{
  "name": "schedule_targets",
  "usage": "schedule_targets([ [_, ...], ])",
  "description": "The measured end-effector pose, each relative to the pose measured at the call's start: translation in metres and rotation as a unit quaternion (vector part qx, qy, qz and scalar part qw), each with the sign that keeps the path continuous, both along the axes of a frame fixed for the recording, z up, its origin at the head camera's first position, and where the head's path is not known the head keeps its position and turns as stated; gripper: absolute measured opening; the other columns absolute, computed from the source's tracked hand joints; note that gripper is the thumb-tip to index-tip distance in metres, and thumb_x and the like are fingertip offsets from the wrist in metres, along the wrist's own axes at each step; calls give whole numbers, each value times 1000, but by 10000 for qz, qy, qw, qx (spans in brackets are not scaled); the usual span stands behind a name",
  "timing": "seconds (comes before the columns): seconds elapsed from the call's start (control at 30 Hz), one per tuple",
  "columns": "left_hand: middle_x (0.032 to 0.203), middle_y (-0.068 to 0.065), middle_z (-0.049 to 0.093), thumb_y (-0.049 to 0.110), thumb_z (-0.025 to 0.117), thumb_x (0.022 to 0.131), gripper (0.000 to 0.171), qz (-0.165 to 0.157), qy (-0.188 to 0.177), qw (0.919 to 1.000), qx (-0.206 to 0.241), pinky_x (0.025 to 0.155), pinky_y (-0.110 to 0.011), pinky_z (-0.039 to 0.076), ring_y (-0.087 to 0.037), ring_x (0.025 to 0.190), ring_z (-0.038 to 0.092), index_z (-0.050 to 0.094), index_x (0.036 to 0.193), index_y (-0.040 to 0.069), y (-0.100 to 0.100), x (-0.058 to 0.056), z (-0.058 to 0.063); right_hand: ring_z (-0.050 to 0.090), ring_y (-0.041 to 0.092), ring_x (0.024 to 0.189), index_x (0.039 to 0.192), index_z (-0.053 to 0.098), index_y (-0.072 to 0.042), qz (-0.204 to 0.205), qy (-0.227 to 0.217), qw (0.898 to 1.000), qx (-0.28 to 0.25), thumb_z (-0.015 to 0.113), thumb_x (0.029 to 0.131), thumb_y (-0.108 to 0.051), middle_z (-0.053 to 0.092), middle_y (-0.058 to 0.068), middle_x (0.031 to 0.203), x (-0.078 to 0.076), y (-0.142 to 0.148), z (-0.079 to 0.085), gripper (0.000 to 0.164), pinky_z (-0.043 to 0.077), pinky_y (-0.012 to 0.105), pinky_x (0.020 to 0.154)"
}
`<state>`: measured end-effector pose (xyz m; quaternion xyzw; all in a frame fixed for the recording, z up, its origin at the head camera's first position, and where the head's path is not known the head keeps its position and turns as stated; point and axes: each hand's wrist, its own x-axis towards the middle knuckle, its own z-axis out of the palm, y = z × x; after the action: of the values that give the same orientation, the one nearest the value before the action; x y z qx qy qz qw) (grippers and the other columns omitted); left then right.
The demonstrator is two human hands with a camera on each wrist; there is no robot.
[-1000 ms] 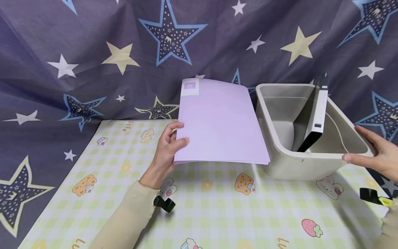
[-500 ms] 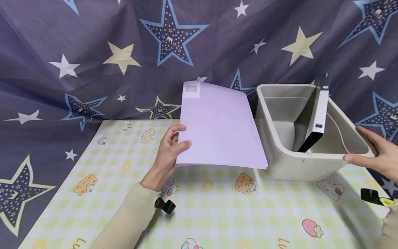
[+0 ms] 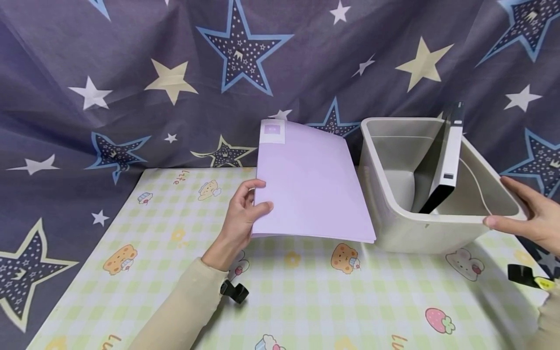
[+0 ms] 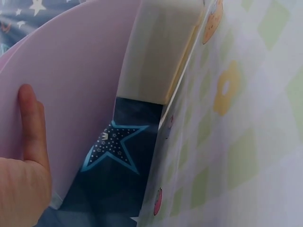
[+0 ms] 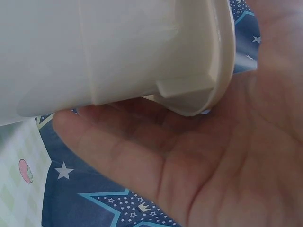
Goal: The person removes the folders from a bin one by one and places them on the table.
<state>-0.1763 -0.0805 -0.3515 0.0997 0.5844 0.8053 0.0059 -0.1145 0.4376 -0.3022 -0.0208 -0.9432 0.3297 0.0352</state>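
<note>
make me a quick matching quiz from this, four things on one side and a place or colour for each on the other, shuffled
Things:
1. folder
2. binder
3. right hand
4. tablecloth

Place or colour:
A. at the rim of the bin, thumb over it
B. green and white check
C. light purple
D. inside the bin, top sticking out

Right pairs: 1-C, 2-D, 3-A, 4-B
</note>
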Motion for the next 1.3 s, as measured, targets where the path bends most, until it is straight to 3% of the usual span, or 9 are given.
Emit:
schedule_targets([
  [0.83, 104, -12, 52, -13, 62, 74, 52, -80, -6, 9997, -237, 69, -27, 53, -18, 85, 57, 49, 122, 0, 6, 2, -13, 32, 56, 111, 150, -8, -3, -5, -10, 9999, 148, 74, 84, -24, 15, 44, 142, -1, 0, 0, 108, 27, 4, 58],
  [0.9, 105, -12, 52, -13, 62, 73, 52, -66, -37, 9996, -276, 69, -27, 53, -19, 86, 58, 49, 122, 1, 7, 2, -13, 31, 57, 112, 150, -9, -3, -30, -48, 9998, 197, 74, 84, -25, 14, 44, 142, -1, -1, 0, 108, 41, 13, 72],
  [0.97, 106, -13, 52, -13, 62, 74, 52, -75, -66, 9995, -306, 69, -28, 54, -19, 86, 58, 49, 122, 1, 8, 3, -13, 31, 57, 113, 150, -9, -3, -53, -62, 9997, 225, 74, 84, -26, 14, 44, 142, -1, -2, 0, 108, 47, 35, 86],
  [1.07, 107, -13, 52, -13, 62, 74, 52, -72, -104, 9992, -381, 70, -28, 54, -20, 88, 58, 50, 122, 1, 9, 4, -14, 30, 58, 114, 150, -11, -3, -84, -107, 9996, 240, 73, 85, -27, 13, 44, 142, 0, -3, 0, 108, 32, 69, 85],
  [1.27, 106, -13, 54, -13, 62, 73, 51, 30, -211, 9983, -533, 69, -28, 53, -22, 88, 58, 52, 121, 4, 11, 6, -14, 28, 59, 115, 149, -12, -3, -96, -122, 9997, 163, 73, 85, -26, 9, 44, 144, 0, -4, 0, 109, 30, 71, 86],
  [1.3, 106, -13, 54, -13, 62, 73, 51, 50, -237, 9982, -553, 69, -28, 53, -22, 88, 58, 52, 120, 4, 11, 6, -14, 29, 59, 115, 150, -11, -3, -96, -107, 9998, 168, 73, 85, -26, 10, 44, 144, 0, -3, 0, 109, 36, 63, 91],
])
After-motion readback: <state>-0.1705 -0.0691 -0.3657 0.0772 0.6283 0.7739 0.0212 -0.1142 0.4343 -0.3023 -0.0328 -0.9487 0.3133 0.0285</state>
